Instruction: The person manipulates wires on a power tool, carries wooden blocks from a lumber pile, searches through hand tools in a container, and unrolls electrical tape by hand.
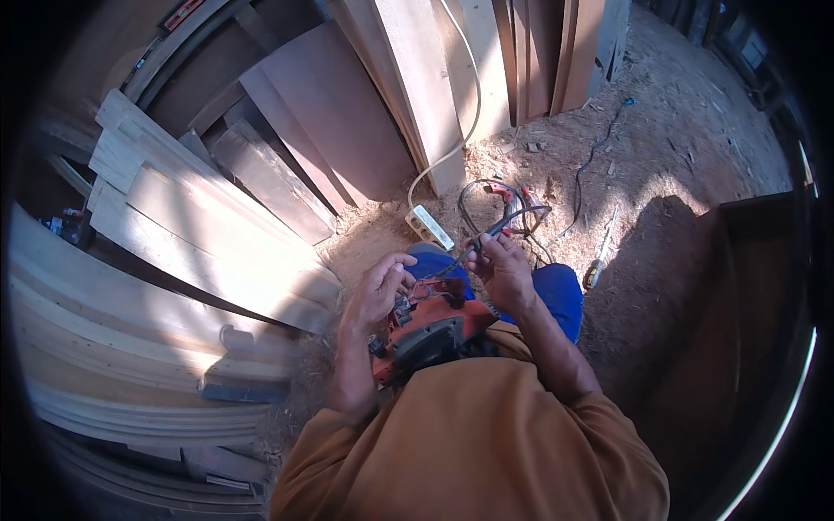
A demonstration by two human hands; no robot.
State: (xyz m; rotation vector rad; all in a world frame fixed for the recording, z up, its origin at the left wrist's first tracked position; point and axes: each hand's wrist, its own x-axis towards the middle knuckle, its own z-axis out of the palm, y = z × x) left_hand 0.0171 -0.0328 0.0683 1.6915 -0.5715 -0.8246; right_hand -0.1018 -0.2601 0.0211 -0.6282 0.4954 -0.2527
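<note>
A red and black power tool (434, 339) lies across my lap, its end near my left hand open with thin wires showing. My right hand (504, 273) pinches a dark cable (512, 224) above the tool. Beside the exposed wires is my left hand (380, 291), its fingers curled; whether they grip a wire is too small to tell. The dark cable loops out onto the ground past my knees.
A white power strip (430, 227) with a pale cord lies ahead of my knees. Behind the cable loop is a red tool part (508, 198). A screwdriver (596, 271) rests on the sawdust at right. Wooden boards (217, 234) lean at left and ahead.
</note>
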